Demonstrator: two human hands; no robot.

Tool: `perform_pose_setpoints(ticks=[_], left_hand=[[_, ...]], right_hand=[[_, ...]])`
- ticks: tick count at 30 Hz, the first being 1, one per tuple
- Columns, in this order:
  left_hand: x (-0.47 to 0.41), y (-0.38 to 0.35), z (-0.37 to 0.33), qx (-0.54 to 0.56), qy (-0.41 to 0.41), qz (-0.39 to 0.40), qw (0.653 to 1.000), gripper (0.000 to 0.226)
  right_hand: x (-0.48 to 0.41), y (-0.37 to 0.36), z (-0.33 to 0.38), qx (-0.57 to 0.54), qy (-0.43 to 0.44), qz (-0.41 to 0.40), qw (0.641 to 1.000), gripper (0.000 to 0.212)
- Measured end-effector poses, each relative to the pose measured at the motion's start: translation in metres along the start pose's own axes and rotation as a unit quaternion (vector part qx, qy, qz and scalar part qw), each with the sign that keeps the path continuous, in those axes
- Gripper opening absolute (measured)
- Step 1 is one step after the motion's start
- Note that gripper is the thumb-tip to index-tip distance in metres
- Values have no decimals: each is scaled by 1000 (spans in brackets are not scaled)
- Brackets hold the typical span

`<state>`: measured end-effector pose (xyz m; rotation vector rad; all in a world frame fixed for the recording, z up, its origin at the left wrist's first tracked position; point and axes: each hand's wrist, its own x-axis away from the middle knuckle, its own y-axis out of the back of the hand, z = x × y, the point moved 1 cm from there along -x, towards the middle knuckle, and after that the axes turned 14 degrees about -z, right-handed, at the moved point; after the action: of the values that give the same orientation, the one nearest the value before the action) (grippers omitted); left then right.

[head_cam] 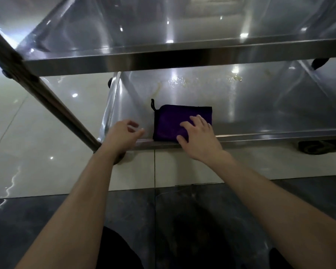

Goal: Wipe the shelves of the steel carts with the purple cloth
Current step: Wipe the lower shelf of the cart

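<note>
Item: purple cloth, folded flat, long axis running left–right, lying at the near-left end of the lower shelf of the steel cart. Right hand lies on the cloth's near-right part, fingers spread flat, pressing rather than clasping. Left hand hovers just left of it, its grip loose and empty. Yellowish residue lies beyond and to the right — the likely stroke direction. Upper shelf is blurred; far corners are cut off.
</note>
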<state>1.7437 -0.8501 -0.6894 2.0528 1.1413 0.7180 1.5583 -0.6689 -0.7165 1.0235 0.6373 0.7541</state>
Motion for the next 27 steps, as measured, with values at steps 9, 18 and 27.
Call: perform_pose_setpoints(ticks=[9, 18, 27], left_hand=[[24, 48, 97, 58, 225, -54, 971, 68], [-26, 62, 108, 350, 30, -232, 907, 37], [-32, 36, 90, 408, 58, -325, 851, 24]], right_hand=[[-59, -74, 14, 145, -14, 69, 987, 96], [-58, -84, 7, 153, -24, 57, 986, 97], [-63, -89, 13, 149, -28, 70, 986, 96]])
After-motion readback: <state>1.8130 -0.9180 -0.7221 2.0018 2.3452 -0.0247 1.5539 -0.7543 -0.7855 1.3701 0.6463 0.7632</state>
